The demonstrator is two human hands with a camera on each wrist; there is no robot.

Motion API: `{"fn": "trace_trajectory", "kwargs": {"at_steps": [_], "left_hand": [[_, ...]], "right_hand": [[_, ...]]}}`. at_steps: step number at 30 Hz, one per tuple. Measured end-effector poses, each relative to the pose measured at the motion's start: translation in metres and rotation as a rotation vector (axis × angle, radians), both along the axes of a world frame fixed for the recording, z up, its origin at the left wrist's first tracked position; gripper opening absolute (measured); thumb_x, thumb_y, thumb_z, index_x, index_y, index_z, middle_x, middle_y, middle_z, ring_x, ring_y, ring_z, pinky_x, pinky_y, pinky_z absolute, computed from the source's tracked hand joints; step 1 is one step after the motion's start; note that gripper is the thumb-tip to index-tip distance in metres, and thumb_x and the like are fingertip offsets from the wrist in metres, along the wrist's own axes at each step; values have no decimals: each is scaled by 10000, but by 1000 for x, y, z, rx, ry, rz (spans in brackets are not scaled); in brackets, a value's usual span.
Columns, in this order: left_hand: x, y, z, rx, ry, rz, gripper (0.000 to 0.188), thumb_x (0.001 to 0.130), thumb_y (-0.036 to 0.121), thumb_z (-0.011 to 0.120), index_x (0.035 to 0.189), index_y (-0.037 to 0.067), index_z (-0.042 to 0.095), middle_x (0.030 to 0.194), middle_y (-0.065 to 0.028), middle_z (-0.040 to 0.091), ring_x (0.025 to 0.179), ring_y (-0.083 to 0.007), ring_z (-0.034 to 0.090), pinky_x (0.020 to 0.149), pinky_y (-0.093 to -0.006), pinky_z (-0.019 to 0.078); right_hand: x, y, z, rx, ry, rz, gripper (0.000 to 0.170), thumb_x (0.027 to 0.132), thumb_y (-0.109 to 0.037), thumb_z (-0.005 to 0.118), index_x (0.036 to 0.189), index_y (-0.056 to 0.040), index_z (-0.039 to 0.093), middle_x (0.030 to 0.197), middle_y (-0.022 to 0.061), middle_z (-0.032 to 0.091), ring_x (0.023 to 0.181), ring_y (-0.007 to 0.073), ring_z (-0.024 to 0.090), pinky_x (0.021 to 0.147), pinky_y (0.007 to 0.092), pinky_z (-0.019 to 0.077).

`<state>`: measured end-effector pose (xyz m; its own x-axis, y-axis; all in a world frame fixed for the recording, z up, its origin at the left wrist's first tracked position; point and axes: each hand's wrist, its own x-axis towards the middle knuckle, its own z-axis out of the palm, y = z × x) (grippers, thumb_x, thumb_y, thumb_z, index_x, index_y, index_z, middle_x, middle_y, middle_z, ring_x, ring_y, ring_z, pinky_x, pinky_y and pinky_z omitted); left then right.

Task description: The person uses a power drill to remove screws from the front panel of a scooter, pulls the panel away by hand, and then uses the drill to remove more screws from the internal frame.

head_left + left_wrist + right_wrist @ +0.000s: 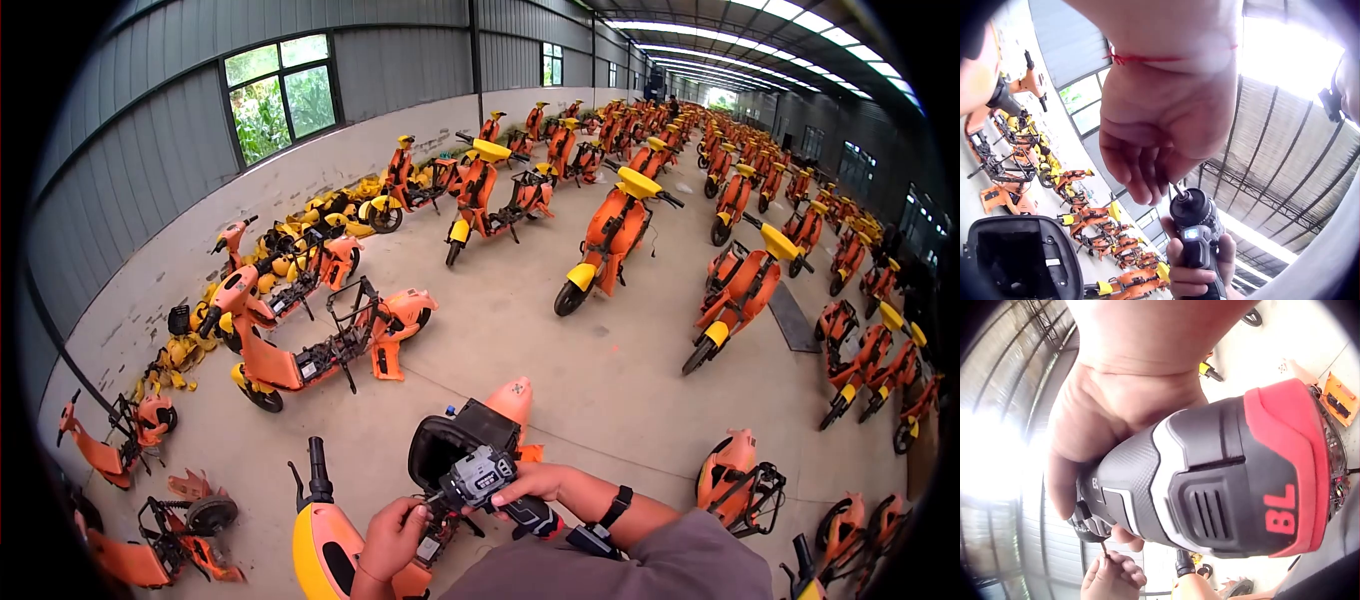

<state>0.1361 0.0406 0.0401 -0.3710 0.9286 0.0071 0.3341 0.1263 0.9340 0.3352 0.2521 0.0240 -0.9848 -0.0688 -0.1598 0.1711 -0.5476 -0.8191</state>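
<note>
A grey and black power drill [482, 474] is held over an orange and yellow scooter by the right hand [535, 483], whose fingers wrap its handle. In the left wrist view the drill's chuck [1189, 203] carries a thin metal bit [1177, 189]. Curled fingers of the left hand [392, 538] pinch the bit's free end, as the right wrist view shows with the bit [1104, 547] between thumb and finger [1110, 569]. The drill's black and red battery end [1285, 481] fills much of that view. Beside the drill stands an open black seat compartment [437, 450].
The near scooter's handlebar [318, 470] rises left of the hands. A partly stripped scooter [300, 350] stands ahead on the left, with yellow panels [185, 350] piled along the wall. Rows of orange scooters [615, 235] stretch back through the hall.
</note>
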Motion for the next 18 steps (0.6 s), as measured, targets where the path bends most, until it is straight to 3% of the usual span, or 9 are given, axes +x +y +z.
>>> {"fn": "trace_trajectory", "kwargs": {"at_steps": [2,10,12,14,18], "left_hand": [[4,3,15,-37,28,31,161,990,117,558,980,-30,624,834,-76,679,779,-131,636,731,-270,519],[3,0,27,-28,68,34,171,984,135,572,989,-26,630,839,-71,672,797,-133,636,744,-273,513],[3,-6,33,-39,81,-56,197,964,169,585,1003,-13,648,857,-132,675,788,-219,663,706,-312,509],[1,-9,43,-61,124,-143,208,957,190,601,1016,-1,655,858,-132,667,780,-230,661,701,-322,507],[-7,-16,43,-101,102,-165,311,938,244,648,1130,0,650,898,-125,683,803,-209,660,723,-331,513]], "right_hand": [[0,0,2,-24,16,-7,560,851,-157,724,1352,-25,512,1178,122,684,764,124,630,697,271,540],[11,-16,11,-123,-6,-63,513,877,-142,687,1346,-19,518,1169,143,684,770,131,632,710,275,540],[17,-23,7,-125,-14,-85,510,855,-119,696,1327,-10,535,1156,152,685,768,136,633,705,274,537],[20,-30,7,-108,-31,-107,536,778,-54,723,1286,0,558,1089,164,695,749,148,636,698,278,531],[14,-35,15,-71,-33,-127,554,722,-2,731,1253,-1,570,1028,178,701,744,189,643,685,324,539]]}}
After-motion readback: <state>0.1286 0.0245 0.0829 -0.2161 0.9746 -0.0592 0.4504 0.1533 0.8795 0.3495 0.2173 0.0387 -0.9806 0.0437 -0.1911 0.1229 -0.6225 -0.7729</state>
